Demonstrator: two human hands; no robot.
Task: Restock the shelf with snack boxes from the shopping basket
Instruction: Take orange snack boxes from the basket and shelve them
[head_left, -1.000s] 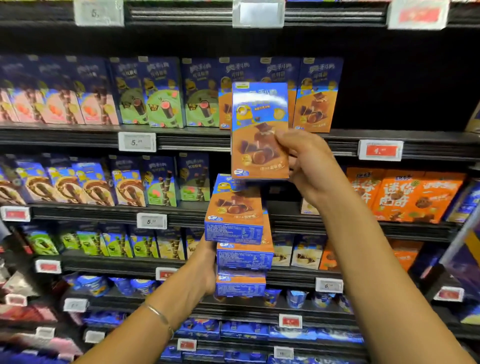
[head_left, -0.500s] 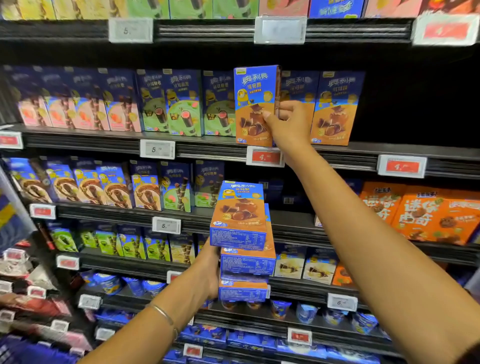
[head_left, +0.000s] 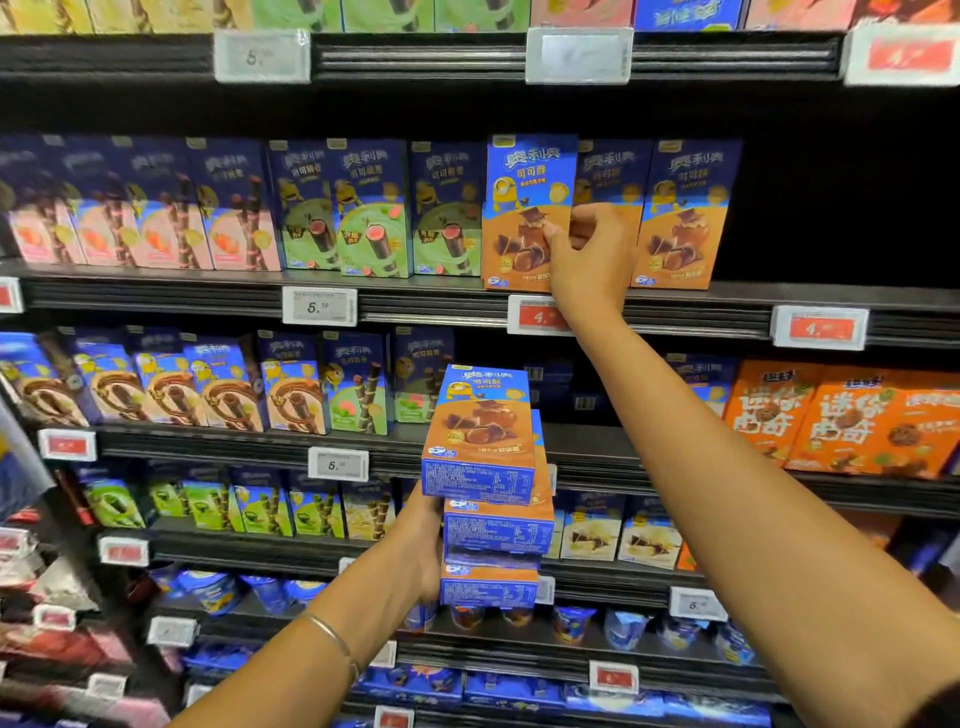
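- 3 orange boxes now in the shelf (head_left: 415, 293) row: the snack box (head_left: 522, 171) at left, 1 half-hidden behind the hand, 1 at right.
- Stack (head_left: 485, 467) of 3 more in left hand (head_left: 423, 545), which grips it from the left; fingertips hidden behind it.
- 1 s ago the snack box was in mid-air; now it stands upright at the shelf front, next to 3 green boxes (head_left: 363, 208).
- Right hand (head_left: 587, 254) pinches its right edge: thumb on front face, fingers (head_left: 589, 223) curled just beside.
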